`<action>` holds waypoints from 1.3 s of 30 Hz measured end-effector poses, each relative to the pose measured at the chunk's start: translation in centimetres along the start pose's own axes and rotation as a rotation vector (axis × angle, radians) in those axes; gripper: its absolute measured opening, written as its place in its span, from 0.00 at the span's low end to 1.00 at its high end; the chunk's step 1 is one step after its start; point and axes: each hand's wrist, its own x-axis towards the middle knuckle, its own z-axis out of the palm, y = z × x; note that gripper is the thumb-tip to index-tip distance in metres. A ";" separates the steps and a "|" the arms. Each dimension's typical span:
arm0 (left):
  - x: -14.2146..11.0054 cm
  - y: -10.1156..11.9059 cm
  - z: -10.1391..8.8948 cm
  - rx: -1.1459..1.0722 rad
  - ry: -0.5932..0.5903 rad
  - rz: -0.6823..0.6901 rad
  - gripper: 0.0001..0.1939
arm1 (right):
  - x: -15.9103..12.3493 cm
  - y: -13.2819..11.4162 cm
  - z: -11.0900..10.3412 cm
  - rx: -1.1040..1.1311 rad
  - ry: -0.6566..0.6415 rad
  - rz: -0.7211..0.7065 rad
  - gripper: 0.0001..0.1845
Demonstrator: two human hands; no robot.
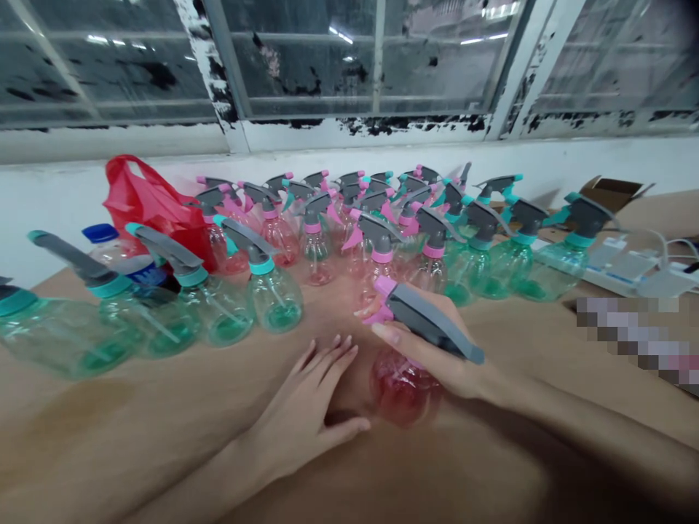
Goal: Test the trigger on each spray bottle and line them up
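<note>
My right hand (431,349) is wrapped round the neck of a pink spray bottle (401,389), with a finger on its pink trigger under the grey spray head (431,320). The bottle stands on the brown table (136,437), close in front of me. My left hand (311,411) lies flat on the table just left of the bottle, fingers stretched out and apart, holding nothing.
Several pink spray bottles (317,240) and teal-green ones (273,291) crowd the far half of the table, up to the white wall. A red plastic bag (147,200) and a blue-capped water bottle (117,255) sit at the left. A power strip (628,269) and a cardboard box (611,191) lie at the right.
</note>
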 end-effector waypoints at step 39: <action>-0.3 -0.2 0.9 0.021 -0.028 0.021 0.28 | 0.2 0.9 0.4 0.027 0.056 0.091 0.08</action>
